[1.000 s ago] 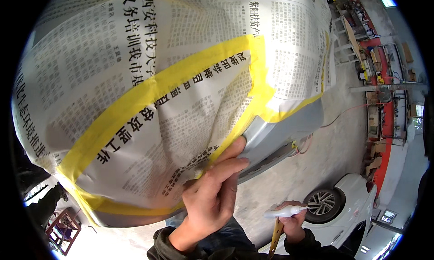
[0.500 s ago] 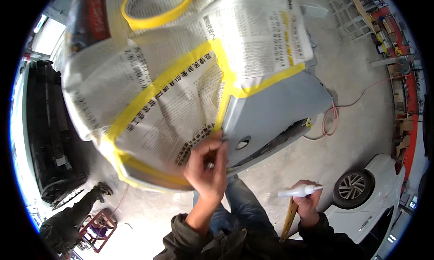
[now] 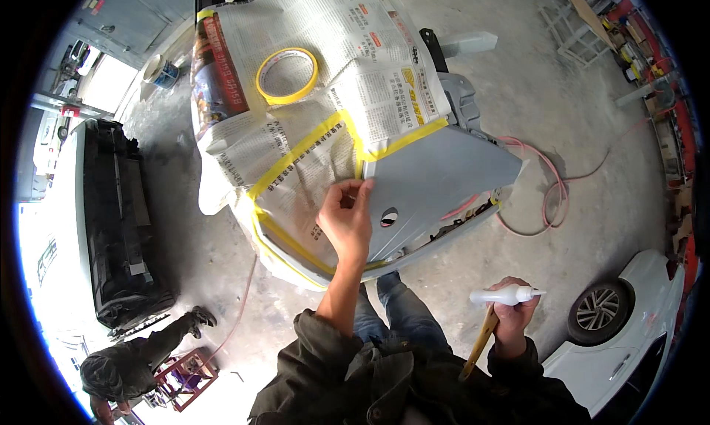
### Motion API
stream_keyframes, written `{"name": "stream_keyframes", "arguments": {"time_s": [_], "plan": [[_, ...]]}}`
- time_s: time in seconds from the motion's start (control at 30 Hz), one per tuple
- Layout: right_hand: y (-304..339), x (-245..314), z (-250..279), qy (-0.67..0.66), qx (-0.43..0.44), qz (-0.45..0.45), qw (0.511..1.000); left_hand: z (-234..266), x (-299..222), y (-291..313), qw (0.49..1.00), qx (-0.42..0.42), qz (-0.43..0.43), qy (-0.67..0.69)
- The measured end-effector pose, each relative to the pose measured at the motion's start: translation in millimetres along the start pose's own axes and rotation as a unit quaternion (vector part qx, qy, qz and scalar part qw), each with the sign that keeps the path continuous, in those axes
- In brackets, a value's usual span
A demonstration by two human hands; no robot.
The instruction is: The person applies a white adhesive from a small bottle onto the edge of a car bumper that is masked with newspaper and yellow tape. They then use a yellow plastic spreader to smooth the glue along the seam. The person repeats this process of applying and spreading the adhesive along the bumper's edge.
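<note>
My left hand [image 3: 346, 219] is at the edge where newspaper meets bare grey car panel [image 3: 433, 170]. Its thumb and forefinger are pinched together against the yellow masking tape [image 3: 360, 164] running there; what lies between them is too small to make out. Below and right of the panel, my right hand [image 3: 513, 314] grips a white squeeze bottle [image 3: 501, 296], held sideways with its nozzle pointing right. A long flat yellow tool [image 3: 481, 343] is in the same hand, slanting down toward my jacket. Newspaper [image 3: 285, 136] covers the panel's left and far parts, its edges taped down.
A roll of yellow tape [image 3: 316, 77] lies on the newspaper. An oval hole [image 3: 389, 217] pierces the panel. A red hose [image 3: 551, 203] coils on the floor at right. A white car [image 3: 629, 329] stands lower right. Another person [image 3: 122, 369] bends beside a red frame [image 3: 185, 380] at lower left.
The view has drawn back, so the panel looks smaller. My left fingers have shifted farther up along the taped edge. My right hand still holds the bottle and yellow tool.
</note>
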State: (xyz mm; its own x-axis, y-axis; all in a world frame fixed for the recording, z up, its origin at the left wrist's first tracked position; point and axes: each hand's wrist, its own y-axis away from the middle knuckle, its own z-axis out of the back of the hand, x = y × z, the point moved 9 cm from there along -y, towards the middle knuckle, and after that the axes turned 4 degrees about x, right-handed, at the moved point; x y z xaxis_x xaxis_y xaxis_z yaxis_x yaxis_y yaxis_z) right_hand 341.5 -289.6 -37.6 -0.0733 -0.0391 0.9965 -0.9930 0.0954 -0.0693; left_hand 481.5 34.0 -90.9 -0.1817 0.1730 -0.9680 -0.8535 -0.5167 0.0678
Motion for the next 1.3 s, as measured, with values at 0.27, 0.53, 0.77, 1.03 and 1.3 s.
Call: {"name": "stream_keyframes", "arguments": {"time_s": [0.27, 0.53, 0.77, 1.03, 1.3], "plan": [[-3, 27, 9, 0.004, 0.005, 0.022, 1.000, 2, 0, 19, 0.995, -0.005, -0.062, -0.080], [-6, 52, 15, 0.006, -0.022, 0.079, 0.997, -20, -35, 9, 0.982, -0.013, -0.171, -0.076], [-24, 81, -17, 0.031, 0.045, 0.063, 0.997, 7, -11, 37, 0.988, -0.007, -0.146, -0.045], [-29, 97, -21, 0.006, 0.031, 0.073, 0.997, -11, -6, 10, 0.996, 0.005, -0.071, 0.051], [-33, 89, -26, 0.041, 0.058, 0.057, 0.996, 8, 3, 27, 0.999, 0.007, -0.052, 0.016]]}}
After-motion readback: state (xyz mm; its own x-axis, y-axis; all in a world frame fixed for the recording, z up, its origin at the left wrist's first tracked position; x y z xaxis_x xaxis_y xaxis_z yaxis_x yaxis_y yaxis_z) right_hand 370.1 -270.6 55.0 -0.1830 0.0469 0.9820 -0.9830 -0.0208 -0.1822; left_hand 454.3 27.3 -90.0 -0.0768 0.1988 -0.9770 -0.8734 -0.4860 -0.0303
